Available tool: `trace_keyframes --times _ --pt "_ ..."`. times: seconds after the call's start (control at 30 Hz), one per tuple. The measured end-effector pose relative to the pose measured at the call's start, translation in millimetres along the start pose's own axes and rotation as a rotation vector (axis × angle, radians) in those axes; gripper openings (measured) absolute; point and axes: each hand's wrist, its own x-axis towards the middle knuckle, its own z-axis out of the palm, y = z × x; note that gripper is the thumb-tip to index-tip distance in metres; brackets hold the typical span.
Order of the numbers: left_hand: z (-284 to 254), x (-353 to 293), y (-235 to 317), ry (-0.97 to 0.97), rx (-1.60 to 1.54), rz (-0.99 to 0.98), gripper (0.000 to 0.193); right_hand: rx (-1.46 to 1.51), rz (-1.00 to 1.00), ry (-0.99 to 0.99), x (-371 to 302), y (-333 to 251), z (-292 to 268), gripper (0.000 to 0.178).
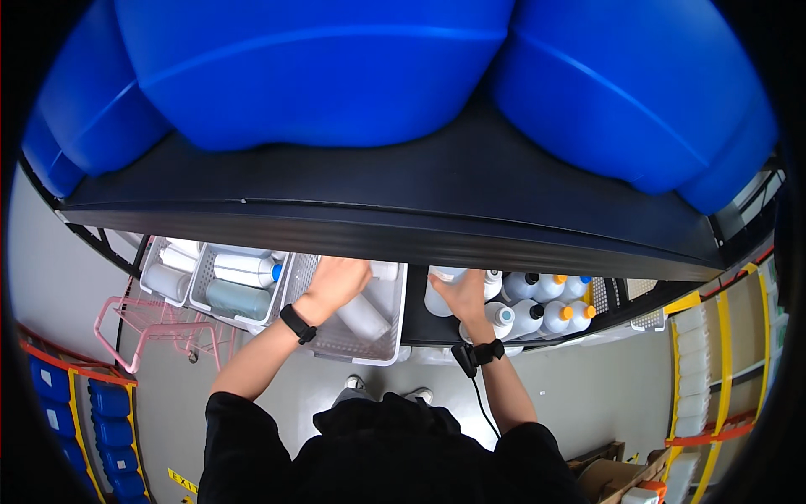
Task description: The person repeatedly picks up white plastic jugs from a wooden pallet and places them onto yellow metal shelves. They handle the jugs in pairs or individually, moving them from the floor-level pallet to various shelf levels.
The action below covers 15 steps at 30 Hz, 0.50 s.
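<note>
My left hand (340, 279) is over a white plastic basket (382, 357), its fingers curled and partly hidden from above. I cannot make out what, if anything, is in them. Just below it, a translucent white bottle (363, 318) lies on its side in the basket. To the right of the basket, my right hand (464, 296) is against a translucent white bottle (437, 301) standing on the black shelf. The thumb reaches across its near side and the hand closes round it, while the far fingers are hidden. Bottles with orange caps (557, 316) stand to its right.
A black upper shelf (395, 231) carrying big blue containers (319, 84) overhangs my hands. Left of my basket, another basket (239, 315) holds lying bottles. A pink cart (155, 323) stands at the left. Racks with blue containers (113, 428) and white containers (693, 370) flank the aisle.
</note>
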Motion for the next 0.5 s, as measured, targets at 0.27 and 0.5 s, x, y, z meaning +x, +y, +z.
trace_keyframes --times 0.27,0.5 --pt "28.0 -88.7 -49.8 -0.505 -0.153 -0.156 0.038 0.085 0.302 -0.050 10.6 38.7 69.1 0.074" --pt "45.2 -80.9 -73.9 -0.754 -0.176 -0.228 0.043 0.040 0.303 0.113 1.9 65.3 111.5 0.084"
